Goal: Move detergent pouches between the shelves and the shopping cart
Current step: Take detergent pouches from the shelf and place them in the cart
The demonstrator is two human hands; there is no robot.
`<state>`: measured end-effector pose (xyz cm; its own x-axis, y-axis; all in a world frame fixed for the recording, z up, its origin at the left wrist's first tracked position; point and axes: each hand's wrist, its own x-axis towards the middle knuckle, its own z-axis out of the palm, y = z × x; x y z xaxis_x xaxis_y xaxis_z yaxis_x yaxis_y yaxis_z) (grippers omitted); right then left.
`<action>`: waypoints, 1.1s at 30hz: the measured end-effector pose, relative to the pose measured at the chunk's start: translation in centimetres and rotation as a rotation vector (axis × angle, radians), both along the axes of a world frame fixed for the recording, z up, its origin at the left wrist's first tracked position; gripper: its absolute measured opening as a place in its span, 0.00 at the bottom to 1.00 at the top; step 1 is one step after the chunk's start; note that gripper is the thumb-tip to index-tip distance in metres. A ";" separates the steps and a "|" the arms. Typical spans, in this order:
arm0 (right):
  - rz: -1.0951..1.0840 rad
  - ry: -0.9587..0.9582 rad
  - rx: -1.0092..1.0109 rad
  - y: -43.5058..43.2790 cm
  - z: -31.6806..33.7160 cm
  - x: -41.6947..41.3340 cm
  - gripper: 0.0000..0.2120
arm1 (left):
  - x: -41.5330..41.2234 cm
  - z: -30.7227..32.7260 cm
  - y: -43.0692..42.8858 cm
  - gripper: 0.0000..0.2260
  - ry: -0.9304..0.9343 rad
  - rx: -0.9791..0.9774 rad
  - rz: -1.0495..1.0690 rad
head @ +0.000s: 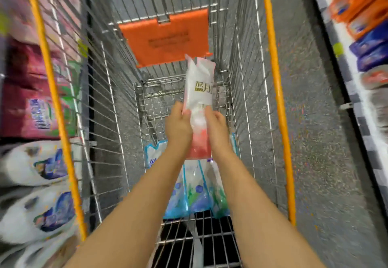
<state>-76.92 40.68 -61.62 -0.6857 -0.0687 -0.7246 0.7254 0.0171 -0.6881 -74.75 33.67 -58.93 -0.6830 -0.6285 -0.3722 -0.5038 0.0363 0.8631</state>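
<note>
1. While both arms reach out over the shopping cart [117, 108], a white and pink pouch [199, 91] is held up in the air between the two hands. It is above the inside of the cart and does not touch the wires. Its white end points away from the person and its pink end is near.
2. The left hand [178, 125] grips the left edge of the pouch, with its fingers curled round it.
3. The right hand [217, 127] grips the right edge, with its fingers bent round that side.
4. Under the arms, some blue pouches [199, 194] lie close together on the bottom of the cart, at the near end.
5. An orange flap [165, 38] hangs tilted at the far end of the cart. The far tip of the held pouch shows just in front of its lower edge.
6. Yellow rails [54, 99] run along the top of both cart sides.
7. Just beside the cart on the left are pink bags [27, 104] and, nearer, white and blue packs [39, 162]. They look blurry.
8. On the right, past a strip of grey floor [315, 120], a shelf holds orange packs [357, 1] and dark blue packs [371, 51], also blurry.
</note>
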 end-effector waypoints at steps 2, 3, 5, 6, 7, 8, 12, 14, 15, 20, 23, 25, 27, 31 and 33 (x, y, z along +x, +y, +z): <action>0.025 0.013 -0.150 -1.6 1.8 -0.4 0.43 | 0.7 4.4 -0.9 0.13 0.140 0.025 0.013; 0.071 0.015 -0.244 -2.7 3.7 -0.6 0.49 | 1.0 6.9 -1.7 0.14 0.204 0.033 0.042; 0.127 0.064 -0.416 -4.9 8.5 -0.7 0.48 | 1.9 12.1 -3.4 0.13 0.313 0.039 0.098; 0.178 0.113 -0.474 -6.0 11.2 -0.6 0.46 | 2.4 14.5 -4.5 0.13 0.374 0.025 0.128; 0.243 0.169 -0.491 -7.1 13.7 -0.4 0.45 | 3.0 16.8 -5.7 0.14 0.443 0.002 0.168; 0.286 0.242 -0.497 -8.2 16.4 0.0 0.42 | 3.9 19.4 -6.6 0.14 0.498 -0.027 0.191; 0.384 0.418 -0.668 -11.9 26.2 3.3 0.13 | 9.2 28.0 -10.2 0.13 0.648 -0.158 0.230; 0.445 0.491 -0.720 -13.5 30.1 6.0 0.12 | 12.9 31.6 -11.5 0.09 0.696 -0.249 0.260; 0.488 0.542 -0.749 -14.3 32.1 7.8 0.14 | 15.1 33.4 -11.9 0.06 0.722 -0.281 0.278; 0.694 0.708 -0.935 -17.5 40.1 19.6 0.36 | 28.5 40.4 -13.2 0.11 0.892 -0.379 0.388; 0.772 0.749 -1.027 -18.6 44.1 28.4 0.25 | 38.0 43.8 -13.4 0.10 0.930 -0.492 0.453; 0.815 0.811 -1.077 -19.3 46.5 35.0 0.23 | 44.7 46.1 -13.3 0.10 0.954 -0.529 0.521; 0.863 0.854 -1.143 -20.0 48.5 41.5 0.23 | 51.0 48.0 -13.0 0.11 0.979 -0.605 0.585; 0.938 0.805 -1.278 -21.3 51.9 53.1 0.10 | 62.4 51.1 -12.2 0.12 0.989 -0.721 0.703; 0.985 0.779 -1.339 -21.9 53.2 58.2 0.12 | 67.3 52.5 -11.9 0.11 0.970 -0.792 0.761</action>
<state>-18.73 18.76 -8.43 -0.1573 -0.8034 0.5743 0.3394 -0.5901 -0.7325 -7.49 21.80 -6.48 0.1244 -0.7612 0.6364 0.1365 0.6484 0.7489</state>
